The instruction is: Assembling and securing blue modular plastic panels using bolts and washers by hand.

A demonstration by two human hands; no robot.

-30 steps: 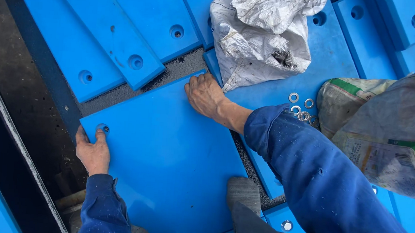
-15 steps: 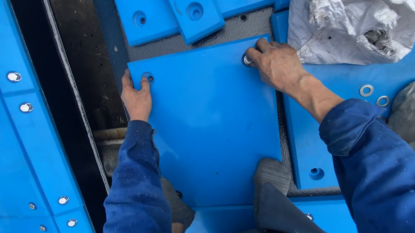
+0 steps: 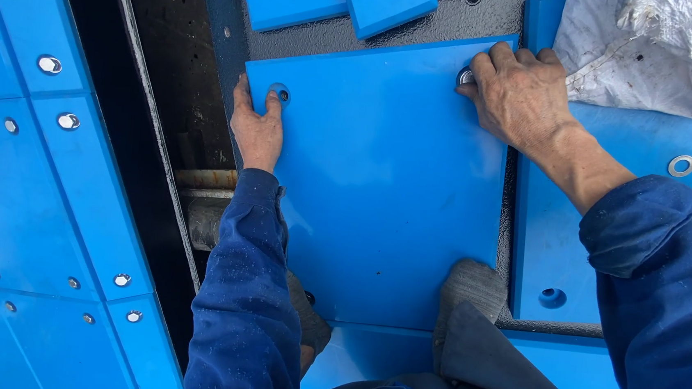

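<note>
Blue panel [image 3: 379, 189] lies flat under both hands, one hand at each upper corner hole.

Its long axis runs from 12 to 6 o'clock, from the dark gritty bed down toward the person's knees. The left hand [image 3: 256, 130] rests spread and flat on the 10 o'clock corner, fingers either side of the countersunk hole [image 3: 278, 94], holding nothing. The right hand [image 3: 518, 93] sits curled over the 2 o'clock corner, fingertips pinched on a small metal fastener [image 3: 465, 77] at the hole there; what kind of part it is cannot be told. Both hands touch the panel, so neither is nearer. At 3 o'clock, on a neighbouring blue panel [image 3: 555, 252], lie two loose washers [image 3: 681, 166]. A crumpled white sack [image 3: 661, 55] lies at 1 o'clock, its contents hidden.
</note>
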